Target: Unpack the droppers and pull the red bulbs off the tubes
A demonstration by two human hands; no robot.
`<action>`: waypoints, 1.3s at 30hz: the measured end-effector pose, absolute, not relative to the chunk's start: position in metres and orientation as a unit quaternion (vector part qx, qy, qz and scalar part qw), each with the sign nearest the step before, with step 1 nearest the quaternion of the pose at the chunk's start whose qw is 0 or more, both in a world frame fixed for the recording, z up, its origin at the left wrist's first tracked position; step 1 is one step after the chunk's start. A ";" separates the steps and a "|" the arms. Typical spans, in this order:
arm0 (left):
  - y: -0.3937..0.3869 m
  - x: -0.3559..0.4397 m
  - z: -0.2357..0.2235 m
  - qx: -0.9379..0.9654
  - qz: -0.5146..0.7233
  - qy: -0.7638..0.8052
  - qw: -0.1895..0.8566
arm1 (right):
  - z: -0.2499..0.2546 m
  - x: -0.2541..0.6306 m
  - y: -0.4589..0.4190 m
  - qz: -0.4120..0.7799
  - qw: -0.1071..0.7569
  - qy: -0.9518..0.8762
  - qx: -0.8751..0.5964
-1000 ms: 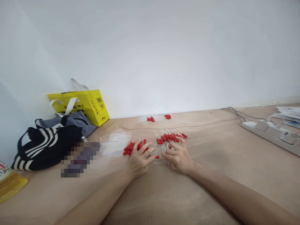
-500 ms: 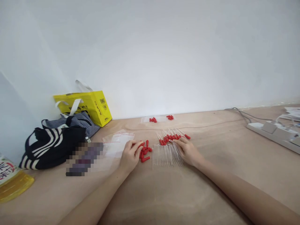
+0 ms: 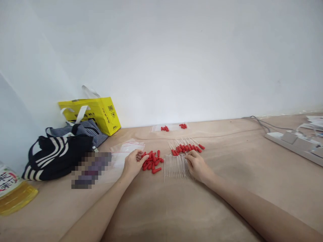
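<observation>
My left hand (image 3: 133, 164) is at the left side of a pile of red rubber dropper bulbs (image 3: 153, 160). Its thumb and fingers are closed around a bulb at the pile's edge, partly hidden by the fingers. Just right of the pile, clear glass dropper tubes (image 3: 174, 167) lie side by side in a row. My right hand (image 3: 198, 165) rests at the row's right end, fingertips pinched on the upper end of a tube; the hand covers part of it. Beyond the row lie several droppers (image 3: 188, 147), tubes with red bulbs fitted, their bulbs toward me.
Farther back, a clear bag (image 3: 174, 127) holds more red bulbs and tubes. Flat plastic bags (image 3: 126, 153) lie left of the pile. A yellow bag (image 3: 108, 117), a black striped bag (image 3: 68, 158) and a bottle of yellow liquid (image 3: 17, 198) stand left; a power strip (image 3: 290, 143) sits right.
My left hand has shifted left, uncovering more of the bulb pile. My right hand has moved slightly left and down, and its fingers have bent in toward the tubes.
</observation>
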State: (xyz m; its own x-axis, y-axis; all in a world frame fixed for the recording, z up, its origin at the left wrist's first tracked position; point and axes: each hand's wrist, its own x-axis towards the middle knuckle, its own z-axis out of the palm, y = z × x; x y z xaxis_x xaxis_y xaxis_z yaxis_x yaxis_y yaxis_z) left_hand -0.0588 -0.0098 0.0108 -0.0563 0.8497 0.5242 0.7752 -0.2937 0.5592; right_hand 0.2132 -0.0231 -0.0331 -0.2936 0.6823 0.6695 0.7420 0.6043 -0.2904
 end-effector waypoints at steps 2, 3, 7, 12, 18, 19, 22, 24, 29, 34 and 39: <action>-0.011 -0.058 0.012 0.681 0.416 0.600 0.062 | -0.033 0.211 -0.026 -0.034 0.388 -0.810 -0.439; -0.011 -0.059 0.013 0.679 0.416 0.602 0.063 | -0.032 0.210 -0.027 -0.032 0.385 -0.813 -0.436; -0.013 -0.063 0.016 0.685 0.422 0.594 -0.022 | -0.029 0.209 -0.031 -0.030 0.382 -0.814 -0.436; -0.014 -0.054 0.019 0.728 0.411 0.534 -0.127 | -0.018 0.220 -0.030 -0.013 0.394 -0.801 -0.452; 0.001 -0.007 0.025 0.813 0.300 0.497 -0.052 | -0.001 0.249 -0.037 0.026 0.276 -0.878 -0.389; 0.008 0.003 0.026 0.820 0.269 0.505 -0.024 | -0.001 0.252 -0.039 0.032 0.254 -0.890 -0.376; 0.031 0.032 0.026 0.816 0.216 0.536 0.025 | -0.005 0.256 -0.040 0.043 0.221 -0.901 -0.371; 0.048 0.049 0.024 0.801 0.200 0.562 0.042 | -0.009 0.256 -0.038 0.044 0.214 -0.901 -0.376; 0.074 0.082 0.026 0.750 0.155 0.640 0.070 | -0.016 0.255 -0.031 0.058 0.218 -0.893 -0.389; 0.080 0.099 0.035 0.719 0.100 0.681 0.099 | -0.018 0.250 -0.024 0.131 0.239 -0.884 -0.380; 0.084 0.104 0.036 0.701 0.043 0.690 0.177 | -0.021 0.238 -0.017 0.185 0.283 -0.852 -0.400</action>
